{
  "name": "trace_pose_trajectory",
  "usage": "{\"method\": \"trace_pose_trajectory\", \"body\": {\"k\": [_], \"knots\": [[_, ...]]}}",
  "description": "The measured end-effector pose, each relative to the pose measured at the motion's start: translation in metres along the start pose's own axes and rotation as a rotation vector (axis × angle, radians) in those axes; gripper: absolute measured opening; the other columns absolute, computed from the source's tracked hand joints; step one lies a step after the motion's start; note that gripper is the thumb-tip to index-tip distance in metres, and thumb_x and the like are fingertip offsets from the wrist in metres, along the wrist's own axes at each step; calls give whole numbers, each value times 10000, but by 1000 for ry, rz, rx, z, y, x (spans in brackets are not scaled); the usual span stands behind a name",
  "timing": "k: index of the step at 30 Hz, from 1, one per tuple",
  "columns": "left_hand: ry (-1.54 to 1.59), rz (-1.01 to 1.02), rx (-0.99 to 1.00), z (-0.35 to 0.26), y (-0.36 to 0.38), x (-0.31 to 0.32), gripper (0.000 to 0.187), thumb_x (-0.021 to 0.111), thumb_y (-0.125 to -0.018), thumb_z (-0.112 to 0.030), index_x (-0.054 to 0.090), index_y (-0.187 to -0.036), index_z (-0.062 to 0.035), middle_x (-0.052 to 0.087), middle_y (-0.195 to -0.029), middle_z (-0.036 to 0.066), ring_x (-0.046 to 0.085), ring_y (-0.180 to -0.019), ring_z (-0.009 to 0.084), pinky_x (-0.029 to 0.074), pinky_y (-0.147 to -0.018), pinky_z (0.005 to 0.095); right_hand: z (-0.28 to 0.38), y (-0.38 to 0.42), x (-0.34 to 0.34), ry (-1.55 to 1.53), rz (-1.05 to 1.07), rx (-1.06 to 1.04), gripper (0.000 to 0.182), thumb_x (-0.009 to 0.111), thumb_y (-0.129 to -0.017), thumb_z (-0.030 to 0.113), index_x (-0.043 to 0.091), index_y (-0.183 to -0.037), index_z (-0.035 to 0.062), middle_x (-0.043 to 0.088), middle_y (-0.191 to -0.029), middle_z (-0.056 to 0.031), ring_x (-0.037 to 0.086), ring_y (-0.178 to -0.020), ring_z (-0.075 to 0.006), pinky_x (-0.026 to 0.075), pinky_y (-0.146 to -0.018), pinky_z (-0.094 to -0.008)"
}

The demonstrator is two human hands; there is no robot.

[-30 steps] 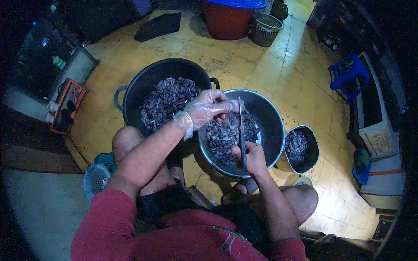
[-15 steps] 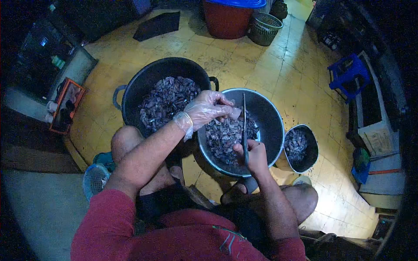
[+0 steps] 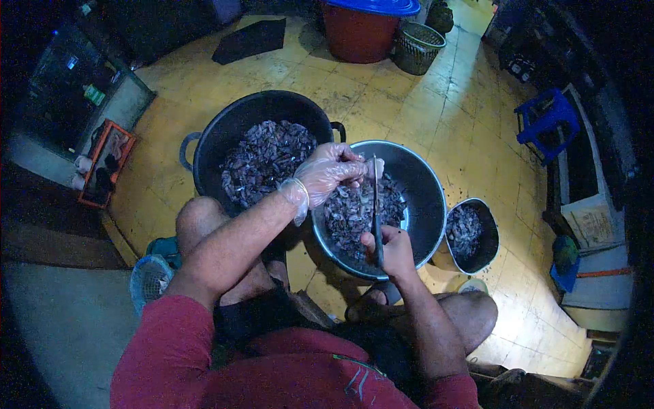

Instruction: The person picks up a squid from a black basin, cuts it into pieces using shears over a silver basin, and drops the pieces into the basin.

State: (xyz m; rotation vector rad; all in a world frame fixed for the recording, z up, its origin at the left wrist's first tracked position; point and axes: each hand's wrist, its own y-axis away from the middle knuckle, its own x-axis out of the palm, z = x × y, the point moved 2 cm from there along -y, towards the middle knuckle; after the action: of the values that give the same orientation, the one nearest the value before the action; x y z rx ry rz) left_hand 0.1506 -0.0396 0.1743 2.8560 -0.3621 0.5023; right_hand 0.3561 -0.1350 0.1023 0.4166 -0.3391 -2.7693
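My left hand (image 3: pixel 325 176), in a clear plastic glove with a band at the wrist, is closed on a pale squid (image 3: pixel 379 165) above the metal bowl (image 3: pixel 428 178). The handle of a long, narrow knife (image 3: pixel 375 198) is in my bare right hand (image 3: pixel 393 251). The blade points away from me and its far end meets the squid near my left fingertips. Many small greyish squid pieces (image 3: pixel 354 218) lie in the bowl under my hands. To the left, a black two-handled tub (image 3: pixel 211 140) holds a pile of dark purple squid (image 3: pixel 266 153).
A smaller container (image 3: pixel 492 235) with more pieces stands right of the bowl. Behind are a red-brown tub (image 3: pixel 361 34) with a blue lid and a mesh basket (image 3: pixel 417 49). A blue stool (image 3: pixel 550 123) stands right; an orange-edged rack (image 3: pixel 105 163) and a light-blue basket (image 3: pixel 148 283) are left.
The knife has shifted slightly left, bringing its blade against the squid by my left fingers. My right hand has moved left with it. My left hand stays nearly in place.
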Motion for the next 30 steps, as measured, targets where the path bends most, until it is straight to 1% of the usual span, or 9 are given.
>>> {"method": "trace_pose_trajectory", "body": {"k": [4,6,9,14,18,22,25,27,30], "knots": [[-28,0,6,-8,3,1,170,727,-809,-57,607,-893,29,640,-768,74,612,-627,118,521,-584,242,10,3,-3,23,-18,40,470,770,-767,458,639,-782,7,578,-617,-24,513,-561,-102,432,-533,-286],[-273,125,-49,-10,5,5,151,725,-807,-56,621,-869,34,639,-742,75,604,-592,121,510,-563,247,12,4,0,-29,-28,42,491,770,-750,474,665,-776,-5,592,-611,-46,512,-598,-115,441,-578,-325],[-246,123,-44,-1,4,4,150,724,-807,-49,624,-879,36,644,-758,86,611,-613,135,508,-565,257,17,5,0,-93,-50,15,499,771,-749,478,661,-760,-8,592,-610,-49,515,-598,-115,441,-575,-324],[-82,78,-32,0,-1,-2,165,719,-809,-35,623,-917,44,659,-824,101,634,-701,157,522,-658,269,20,1,-15,143,-95,112,549,728,-776,529,689,-828,-16,640,-676,-82,557,-640,-132,466,-627,-339],[-40,-15,-31,0,0,0,187,720,-803,-30,609,-930,53,662,-854,111,641,-729,164,525,-685,272,7,-1,-10,25,-87,70,569,708,-784,548,696,-874,-14,658,-709,-105,596,-675,-154,480,-665,-335],[21,-18,7,4,-1,0,188,709,-805,-18,588,-936,42,654,-866,117,647,-723,174,533,-668,288,10,1,0,36,27,24,599,684,-787,575,688,-927,-7,669,-765,-114,618,-752,-176,480,-728,-352],[-49,17,5,8,-1,-2,179,706,-807,-15,583,-928,32,647,-848,116,649,-714,177,539,-657,297,11,3,0,23,6,68,567,712,-774,559,685,-864,1,653,-714,-96,586,-693,-156,476,-676,-350],[-93,25,16,6,-2,-4,176,707,-807,-17,583,-923,29,644,-829,112,648,-709,177,540,-651,300,13,4,-2,108,-16,-22,523,740,-782,525,604,-742,22,570,-613,-7,533,-537,-95,419,-483,-249],[-103,14,-13,-2,-4,-6,180,717,-804,-29,585,-910,30,639,-788,104,638,-675,173,536,-631,303,15,5,-1,106,-35,7,547,744,-768,542,607,-719,14,560,-586,-2,534,-521,-93,425,-463,-259]]}}
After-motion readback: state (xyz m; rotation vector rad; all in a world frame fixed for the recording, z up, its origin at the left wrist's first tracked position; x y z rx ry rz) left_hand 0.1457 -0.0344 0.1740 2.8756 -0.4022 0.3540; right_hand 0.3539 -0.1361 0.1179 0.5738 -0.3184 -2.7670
